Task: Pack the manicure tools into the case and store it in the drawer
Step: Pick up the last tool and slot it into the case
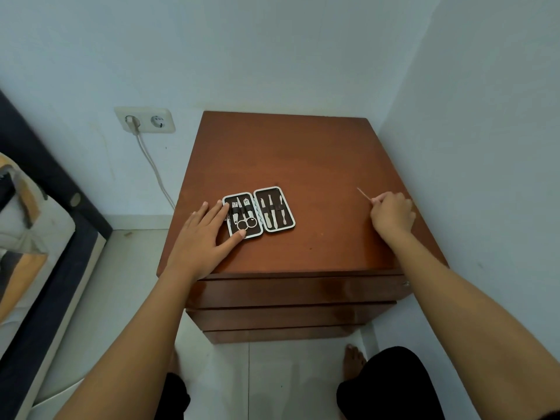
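Note:
A small manicure case [274,211] lies open flat on the brown wooden nightstand [303,159], its dark lining holding several metal tools, among them scissors [246,223] in the left half. My left hand [202,237] rests flat on the top with its fingers touching the case's left edge. My right hand [392,215] is off to the right, pinching a thin metal tool [363,195] that points up and left. The top drawer [291,291] below the tabletop is closed.
Two more closed drawers [281,318] sit under the top one. A wall socket [145,119] with a plugged cable is on the left wall. A bed [27,225] stands at far left. The wall is close on the right. My feet are on the tiled floor.

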Motion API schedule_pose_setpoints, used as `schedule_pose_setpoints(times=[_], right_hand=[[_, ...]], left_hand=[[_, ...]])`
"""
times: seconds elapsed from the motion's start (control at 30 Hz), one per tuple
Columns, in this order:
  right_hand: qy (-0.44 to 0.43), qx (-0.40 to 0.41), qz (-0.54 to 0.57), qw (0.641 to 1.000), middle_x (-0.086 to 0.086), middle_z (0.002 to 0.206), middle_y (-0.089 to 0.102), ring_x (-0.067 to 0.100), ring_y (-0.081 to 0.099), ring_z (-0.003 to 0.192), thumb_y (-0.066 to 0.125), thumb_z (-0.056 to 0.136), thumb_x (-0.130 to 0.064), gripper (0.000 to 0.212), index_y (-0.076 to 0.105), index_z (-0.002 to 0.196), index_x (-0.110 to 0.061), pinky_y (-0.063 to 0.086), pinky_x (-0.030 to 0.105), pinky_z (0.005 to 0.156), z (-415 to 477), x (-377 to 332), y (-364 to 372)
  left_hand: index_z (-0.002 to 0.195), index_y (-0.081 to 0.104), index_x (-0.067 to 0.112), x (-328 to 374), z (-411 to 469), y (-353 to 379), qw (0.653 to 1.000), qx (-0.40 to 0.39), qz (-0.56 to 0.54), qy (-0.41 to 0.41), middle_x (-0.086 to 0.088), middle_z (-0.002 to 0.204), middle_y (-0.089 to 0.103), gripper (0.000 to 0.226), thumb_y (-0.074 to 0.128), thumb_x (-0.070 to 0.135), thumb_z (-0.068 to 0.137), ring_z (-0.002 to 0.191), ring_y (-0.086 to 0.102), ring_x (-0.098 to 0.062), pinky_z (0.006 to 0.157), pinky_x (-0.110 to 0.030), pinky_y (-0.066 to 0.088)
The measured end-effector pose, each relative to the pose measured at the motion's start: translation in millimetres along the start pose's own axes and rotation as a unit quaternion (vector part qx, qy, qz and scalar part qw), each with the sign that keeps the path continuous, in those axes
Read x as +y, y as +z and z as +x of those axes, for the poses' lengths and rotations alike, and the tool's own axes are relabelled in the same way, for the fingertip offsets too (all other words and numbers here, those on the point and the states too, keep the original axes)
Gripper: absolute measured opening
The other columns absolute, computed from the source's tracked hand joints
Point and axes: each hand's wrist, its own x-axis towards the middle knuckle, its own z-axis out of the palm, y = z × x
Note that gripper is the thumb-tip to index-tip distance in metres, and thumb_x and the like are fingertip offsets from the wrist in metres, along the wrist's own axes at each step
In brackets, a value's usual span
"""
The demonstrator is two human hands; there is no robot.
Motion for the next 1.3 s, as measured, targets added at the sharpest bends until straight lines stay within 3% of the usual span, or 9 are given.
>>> schedule_pose_setpoints(times=[0.1,0.3,0.47,0.93,1.13,1.3], right_hand=[[-0.088,-0.002,0.034,0.996,0.015,0.114,0.057,0.036,0.047,0.111,0.044,0.093,-0.019,0.018,0.06,0.099,-0.013,0.037,0.045,0.092,-40.6,-21.7,13.7],[-0.208,-0.092,0.174,0.958,0.009,0.101,0.057,0.026,0.053,0.096,0.042,0.095,-0.012,0.012,0.053,0.092,-0.009,0.042,0.039,0.085,-103.9,-72.0,26.6],[-0.262,-0.095,0.144,0.95,0.008,0.102,0.055,0.026,0.055,0.087,0.04,0.096,-0.016,0.017,0.055,0.1,-0.01,0.049,0.042,0.075,-116.4,-75.7,30.2],[-0.26,-0.064,0.137,0.954,0.002,0.083,0.048,0.021,0.051,0.075,0.047,0.093,-0.015,0.025,0.066,0.109,-0.011,0.038,0.028,0.063,-118.3,-82.6,31.8],[-0.265,-0.089,0.083,0.957,0.012,0.097,0.054,0.029,0.055,0.085,0.042,0.096,-0.019,0.027,0.064,0.106,-0.006,0.045,0.037,0.067,-121.7,-94.8,31.4],[-0.289,-0.099,0.024,0.952,0.01,0.103,0.05,0.026,0.05,0.097,0.038,0.097,-0.027,0.032,0.055,0.122,-0.014,0.041,0.035,0.068,-123.0,-95.4,32.0]], left_hand=[[0.148,0.017,0.026,0.0,0.1,0.0,1.0,0.0,0.003,0.0,0.005,0.157,0.017,0.083,0.023,0.073,0.08,0.145,0.007,-0.017,0.118,-0.038,0.007],[0.148,0.017,0.025,1.4,-2.0,-1.3,1.0,0.002,0.0,0.001,0.004,0.157,0.018,0.08,0.025,0.07,0.082,0.145,0.008,-0.018,0.117,-0.038,0.007],[0.148,0.019,0.024,1.1,-2.4,-1.5,1.0,0.004,-0.005,0.003,0.004,0.157,0.018,0.08,0.026,0.07,0.082,0.145,0.008,-0.018,0.117,-0.038,0.007],[0.148,0.018,0.024,1.3,-2.2,-1.0,1.0,0.0,-0.006,0.002,0.004,0.157,0.017,0.082,0.024,0.071,0.081,0.146,0.007,-0.018,0.118,-0.038,0.006],[0.148,0.017,0.024,1.4,-1.4,-1.2,1.0,0.0,-0.002,0.002,0.004,0.157,0.017,0.082,0.023,0.07,0.081,0.146,0.006,-0.018,0.118,-0.038,0.006],[0.148,0.018,0.024,1.6,-1.5,-1.3,1.0,0.003,-0.002,0.001,0.004,0.157,0.017,0.082,0.024,0.07,0.081,0.146,0.007,-0.018,0.117,-0.037,0.005]])
